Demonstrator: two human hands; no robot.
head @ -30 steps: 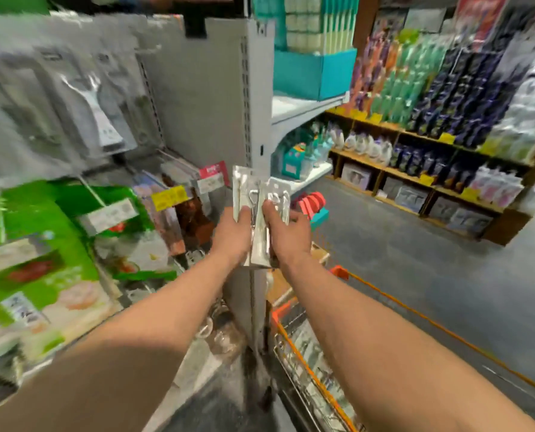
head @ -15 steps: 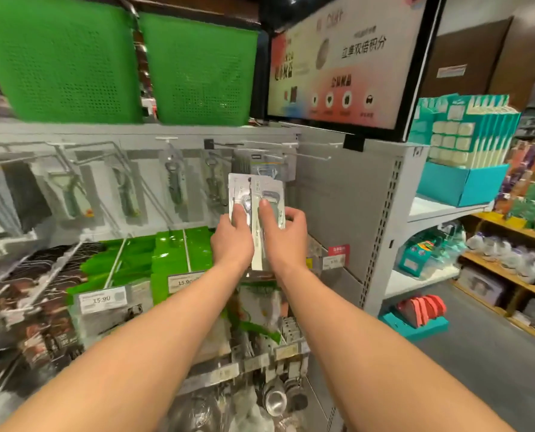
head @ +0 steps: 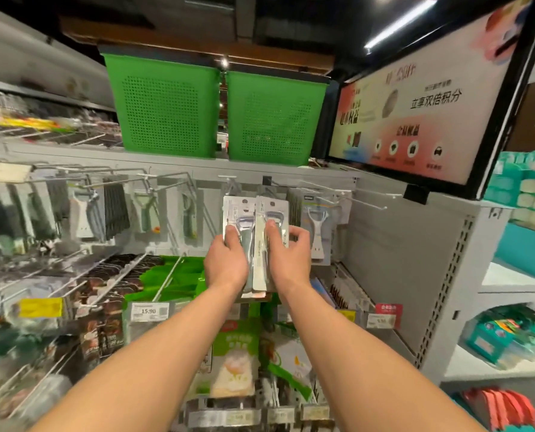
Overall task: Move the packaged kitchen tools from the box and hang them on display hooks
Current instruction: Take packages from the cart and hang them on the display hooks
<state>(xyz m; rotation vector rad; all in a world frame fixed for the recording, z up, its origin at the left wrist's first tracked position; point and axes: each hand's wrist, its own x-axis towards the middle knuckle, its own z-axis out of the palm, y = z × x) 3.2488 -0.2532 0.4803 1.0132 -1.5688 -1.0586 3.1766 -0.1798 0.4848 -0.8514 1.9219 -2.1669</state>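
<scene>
I hold a small stack of packaged kitchen tools (head: 256,219), silver bottle openers on grey cards, up against the top row of display hooks. My left hand (head: 227,260) grips the left side of the stack, thumb on the front. My right hand (head: 288,257) grips the right side, thumb on the front and fingers curled behind. The card tops reach a display hook (head: 233,182) on the grey back panel. The box is not in view.
Packaged peelers (head: 317,232) and other tools hang on neighbouring hooks. A bare hook (head: 366,202) sticks out at the right. Two green baskets (head: 166,107) stand on the shelf above, a promo screen (head: 416,120) at upper right. Green packets (head: 179,275) hang below.
My view has tilted up from the aisle and cart to the hook wall. Both hands have lifted the stack of packages up to the top row of hooks.
</scene>
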